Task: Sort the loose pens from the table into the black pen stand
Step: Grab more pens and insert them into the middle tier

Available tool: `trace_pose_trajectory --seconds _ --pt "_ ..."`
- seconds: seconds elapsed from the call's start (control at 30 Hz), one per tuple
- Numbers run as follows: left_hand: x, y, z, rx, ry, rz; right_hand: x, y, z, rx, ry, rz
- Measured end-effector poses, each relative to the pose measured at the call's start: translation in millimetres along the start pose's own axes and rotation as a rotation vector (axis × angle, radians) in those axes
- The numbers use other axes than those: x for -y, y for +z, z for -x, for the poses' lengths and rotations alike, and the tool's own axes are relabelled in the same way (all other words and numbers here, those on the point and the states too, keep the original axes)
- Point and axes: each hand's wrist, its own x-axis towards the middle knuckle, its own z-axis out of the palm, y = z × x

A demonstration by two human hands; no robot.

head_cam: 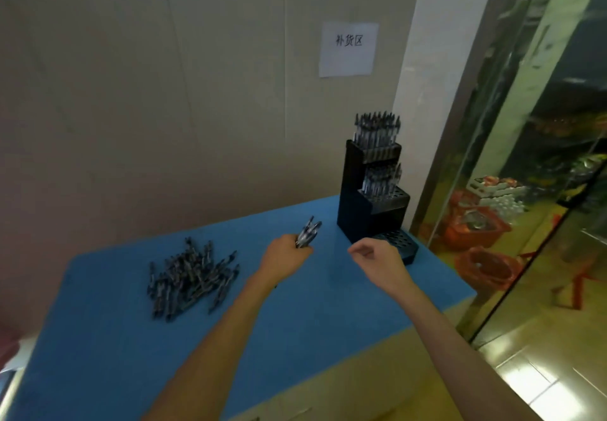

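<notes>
Left hand (286, 253) grips pen bundle (308, 231) above blue desk (295, 322). Right hand (377, 256) loosely curled, holding nothing, near black pen stand (371, 213). Loose pens (192, 281) piled left.

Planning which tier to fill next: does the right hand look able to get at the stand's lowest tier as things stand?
Probably yes. The right hand, holding nothing, hovers just in front of the black pen stand; its lowest tier shows open holes, with nothing between.
</notes>
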Motion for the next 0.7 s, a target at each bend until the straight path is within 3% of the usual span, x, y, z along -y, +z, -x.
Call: trace_pose_trajectory --seconds 0.2,0.4,0.7 --pt "-73 75 -15 -0.016 -0.007 -0.003 -52 -76 -13 0.004 -0.044 -0.006" --pt "-143 125 -39 -0.153 -0.025 -0.062 -78 -132 -39 0.023 -0.121 -0.023" --pt "-172 151 -83 -0.269 -0.093 -0.133 -99 -147 -96 0.092 -0.186 -0.114"
